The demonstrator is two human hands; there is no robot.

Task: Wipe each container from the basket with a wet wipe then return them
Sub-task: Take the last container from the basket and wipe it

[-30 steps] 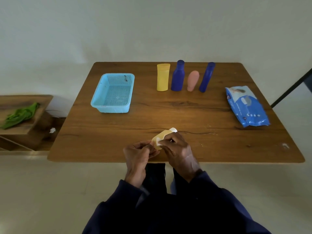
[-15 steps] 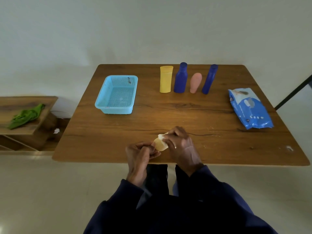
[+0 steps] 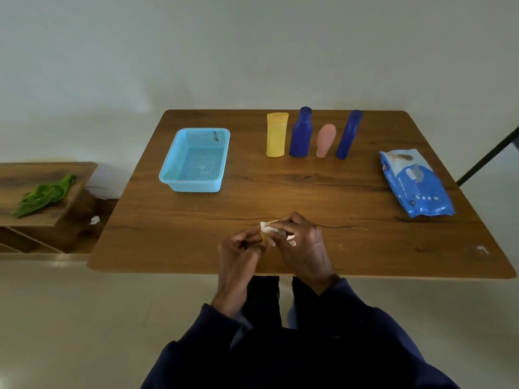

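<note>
Near the table's front edge my left hand pinches the end of a small yellow container, mostly hidden between my hands. My right hand grips a white wet wipe wrapped over that container. The light blue basket sits empty at the table's left. A yellow tube, a dark blue bottle, a pink bottle and a slimmer blue bottle stand in a row at the back.
A blue wet-wipe pack lies at the table's right. The wooden table ends just behind my hands. A low shelf at the left holds a green cloth. A black rod slants at the far right.
My right hand slid the wipe along the yellow container toward my left hand, covering more of it. The camera view shifted slightly; the objects on the table stayed put.
</note>
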